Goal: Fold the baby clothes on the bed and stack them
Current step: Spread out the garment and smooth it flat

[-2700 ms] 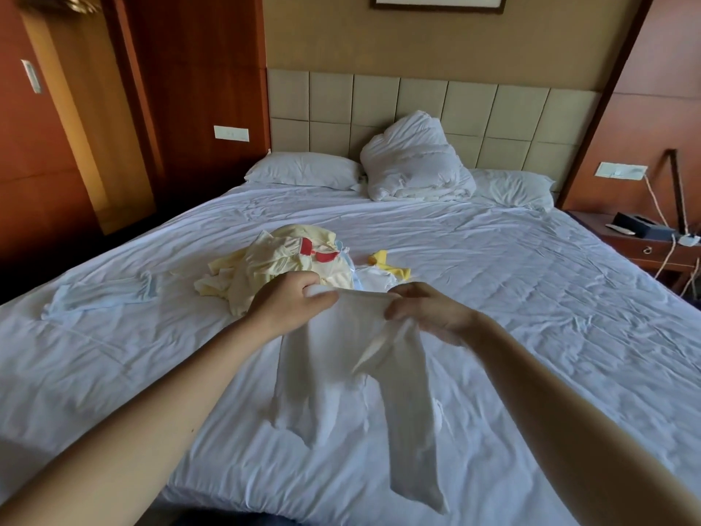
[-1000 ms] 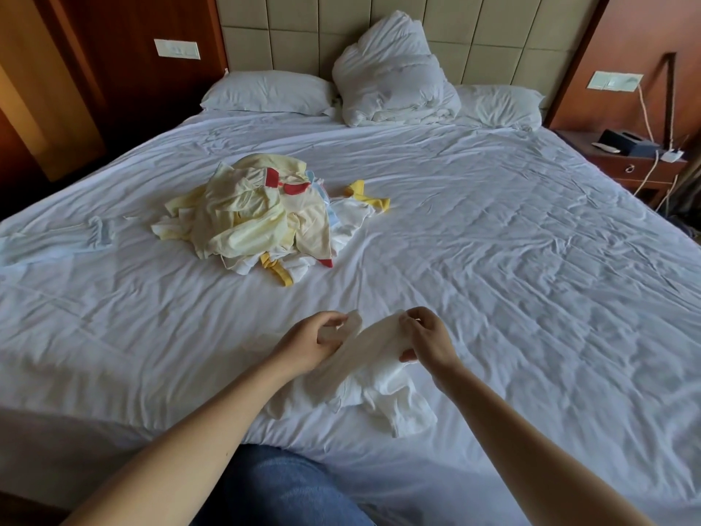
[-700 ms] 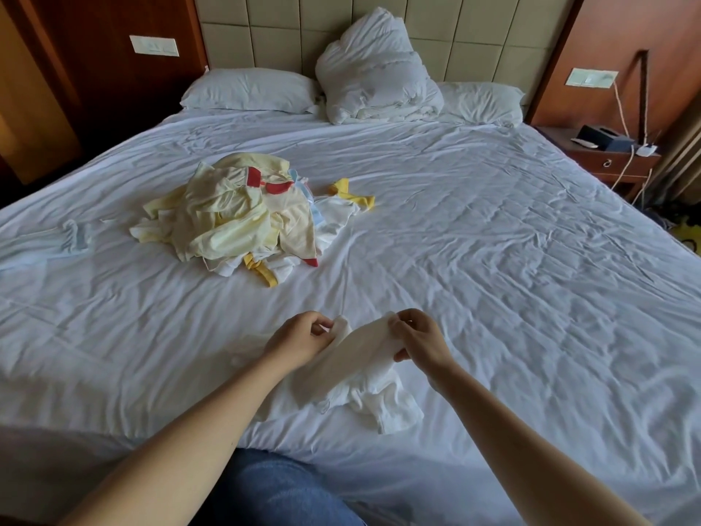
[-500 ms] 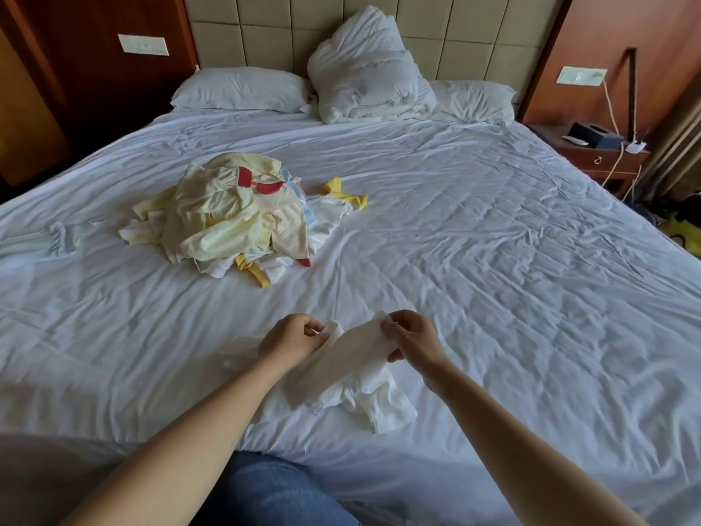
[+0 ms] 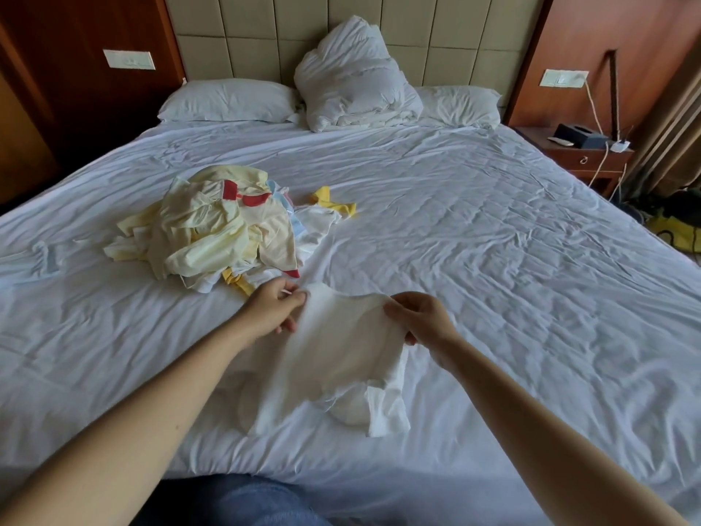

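I hold a small white baby garment (image 5: 333, 358) stretched between both hands just above the near part of the bed. My left hand (image 5: 271, 311) pinches its top left corner. My right hand (image 5: 421, 318) grips its top right edge. The lower part of the garment hangs down onto the white sheet (image 5: 493, 260). Behind my left hand lies a loose pile of baby clothes (image 5: 220, 229), pale yellow and white with red and yellow trim.
A pale blue garment (image 5: 34, 256) lies flat at the bed's left edge. Two pillows (image 5: 227, 100) and a bunched duvet (image 5: 352, 81) sit at the headboard. A wooden nightstand (image 5: 584, 153) with a dark box and cables stands at the right.
The garment was bunched between my hands; now my hands have moved apart and up the bed, spreading it out wide.
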Demonstrator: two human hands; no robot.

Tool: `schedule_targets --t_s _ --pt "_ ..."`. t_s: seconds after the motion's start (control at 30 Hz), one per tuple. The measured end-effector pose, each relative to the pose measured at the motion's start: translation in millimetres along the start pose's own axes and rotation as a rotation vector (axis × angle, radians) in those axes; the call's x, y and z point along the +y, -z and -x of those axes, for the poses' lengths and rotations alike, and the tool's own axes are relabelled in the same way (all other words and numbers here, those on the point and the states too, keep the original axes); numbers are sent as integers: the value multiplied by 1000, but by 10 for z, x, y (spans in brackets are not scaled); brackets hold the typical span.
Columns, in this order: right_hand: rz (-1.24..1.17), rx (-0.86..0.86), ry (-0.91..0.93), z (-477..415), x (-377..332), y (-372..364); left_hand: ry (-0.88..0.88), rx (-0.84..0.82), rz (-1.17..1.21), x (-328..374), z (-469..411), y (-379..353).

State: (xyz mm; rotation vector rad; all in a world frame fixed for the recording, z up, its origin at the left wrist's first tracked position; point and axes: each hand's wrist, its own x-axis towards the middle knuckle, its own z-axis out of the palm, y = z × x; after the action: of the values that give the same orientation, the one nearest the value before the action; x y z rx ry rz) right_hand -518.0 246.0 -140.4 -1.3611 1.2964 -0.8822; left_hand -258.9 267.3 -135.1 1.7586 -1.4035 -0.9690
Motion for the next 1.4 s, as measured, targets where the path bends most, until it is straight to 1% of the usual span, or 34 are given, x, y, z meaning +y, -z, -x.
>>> schedule_targets --t_s 0.13,0.23,0.37,0.43,0.53,0.6,0.67,0.73,0.83,1.03,1.17,1.27,1.4 --pt "11 -58 83 -241 -343 205 -61 -12 28 362 -170 263" --pt "4 -78 166 -484 -655 367 -153 36 -4 653 -350 447" --pt "114 54 323 -843 -1092 581 -327 173 -106 1009 -636 717" --pt "262 142 462 -1005 -1320 687 -422 262 -169 1176 -773 866" --pt "432 249 629 -1153 -1634 804 -527 428 -358 1426 -864 1028" --pt "451 291 666 -1197 -1766 838 -561 492 -407 1547 -837 1062" --pt "450 304 654 -1191 -1784 850 -567 524 -455 1566 -790 1039" --pt "482 305 638 -1150 -1694 842 -541 504 -517 1478 -734 966" --pt "556 251 564 -986 -1359 774 -444 391 -599 1123 -574 746" --pt "671 103 369 -501 -189 548 -308 196 -651 119 -119 121" --pt "753 11 349 -64 475 411 -238 98 -745 -401 252 -207" --pt "822 -41 316 154 751 399 -228 80 -783 -605 445 -298" --pt "909 -85 272 300 876 420 -218 24 -796 -685 609 -352"
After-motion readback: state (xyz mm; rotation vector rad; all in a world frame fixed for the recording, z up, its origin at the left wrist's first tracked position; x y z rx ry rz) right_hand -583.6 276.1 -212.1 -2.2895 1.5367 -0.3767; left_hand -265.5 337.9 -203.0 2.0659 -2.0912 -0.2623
